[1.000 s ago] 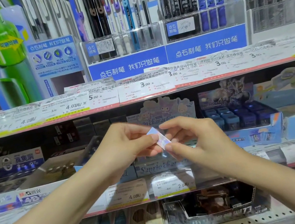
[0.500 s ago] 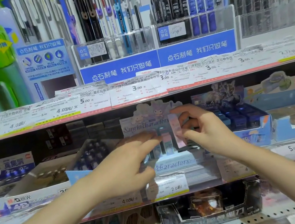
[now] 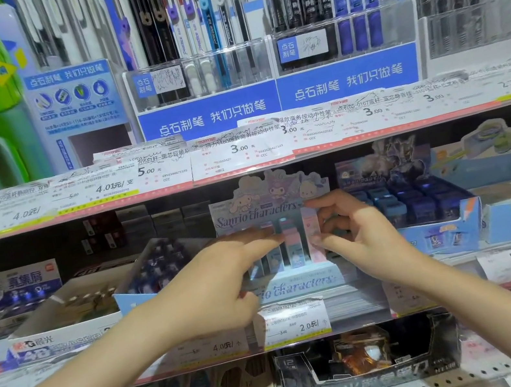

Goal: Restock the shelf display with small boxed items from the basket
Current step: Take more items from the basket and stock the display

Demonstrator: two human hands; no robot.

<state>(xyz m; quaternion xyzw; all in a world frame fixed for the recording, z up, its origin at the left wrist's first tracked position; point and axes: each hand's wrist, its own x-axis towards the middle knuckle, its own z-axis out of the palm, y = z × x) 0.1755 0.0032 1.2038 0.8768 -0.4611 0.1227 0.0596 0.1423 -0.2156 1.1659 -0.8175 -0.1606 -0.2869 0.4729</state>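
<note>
A pastel display box point(image 3: 297, 283) printed "Sanrio characters" stands on the middle shelf, with several small upright boxes in it. My right hand point(image 3: 353, 230) pinches a small pink box point(image 3: 313, 237) at the right end of that row, upright in the display. My left hand point(image 3: 214, 279) reaches in with straight fingers that touch the neighbouring pink and blue boxes point(image 3: 292, 244). The basket is out of view.
A dark blue product tray point(image 3: 428, 210) sits just right of the display, an eraser carton point(image 3: 64, 315) to the left. Price-tag rails point(image 3: 240, 155) run along each shelf edge. Pen racks point(image 3: 201, 66) fill the shelf above, and a dark display box point(image 3: 374, 373) stands below.
One second ago both hands held the small box in front of the shelf. Since then my right hand has carried it up into the display, and my left hand has let go and stretched towards the row.
</note>
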